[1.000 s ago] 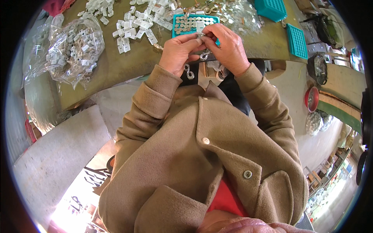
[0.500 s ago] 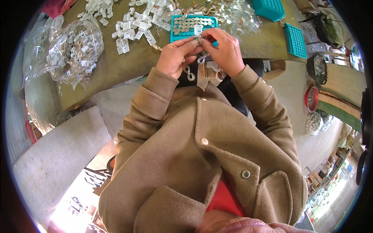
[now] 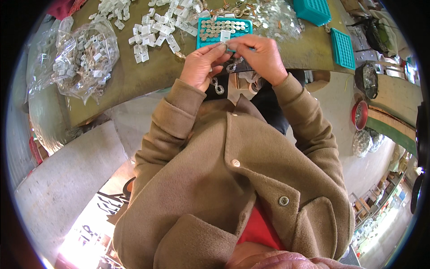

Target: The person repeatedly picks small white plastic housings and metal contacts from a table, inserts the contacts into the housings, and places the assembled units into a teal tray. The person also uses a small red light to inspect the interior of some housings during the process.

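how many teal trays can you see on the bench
3: one teal tray holding small round parts just beyond the hands, one at the far edge, one at the right end. Others may lie out of view.

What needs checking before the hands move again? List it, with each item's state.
1. Small white piece pinched between both hands: ok.
2. Left hand and right hand meet above the table edge: ok.
3. Teal tray within reach, just beyond the fingers: ok.
4. Free slot in that tray: cannot tell, the hands cover part of it.
5. Loose white pieces on the table beside the tray: ok.
6. Bag of pieces off to the left: ok.
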The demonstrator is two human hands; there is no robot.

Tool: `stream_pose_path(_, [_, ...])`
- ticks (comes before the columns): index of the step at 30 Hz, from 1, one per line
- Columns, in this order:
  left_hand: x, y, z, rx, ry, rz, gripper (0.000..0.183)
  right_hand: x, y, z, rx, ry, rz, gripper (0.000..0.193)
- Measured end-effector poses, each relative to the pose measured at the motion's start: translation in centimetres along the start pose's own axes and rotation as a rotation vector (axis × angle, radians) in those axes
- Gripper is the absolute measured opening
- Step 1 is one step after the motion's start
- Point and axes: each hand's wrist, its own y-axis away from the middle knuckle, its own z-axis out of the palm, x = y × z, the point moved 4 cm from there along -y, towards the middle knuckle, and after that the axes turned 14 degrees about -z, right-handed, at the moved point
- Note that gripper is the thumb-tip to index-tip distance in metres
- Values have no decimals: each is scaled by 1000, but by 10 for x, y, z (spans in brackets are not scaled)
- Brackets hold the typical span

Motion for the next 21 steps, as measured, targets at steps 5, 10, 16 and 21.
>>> stream_pose_path(5, [4, 0, -4, 30, 27, -3, 15, 10, -19, -4, 116, 389, -244, 11])
stream_pose_path(10, [4, 1, -6, 61, 55, 15, 15, 20, -22, 10, 21, 608, -336, 12])
stream_pose_path(16, [4, 8, -3, 39, 70, 23, 14, 12, -21, 8, 1, 549, -326, 12])
stream_pose_path(21, [4, 14, 0, -16, 15, 13, 18, -2, -10, 7, 82, 88, -127, 19])
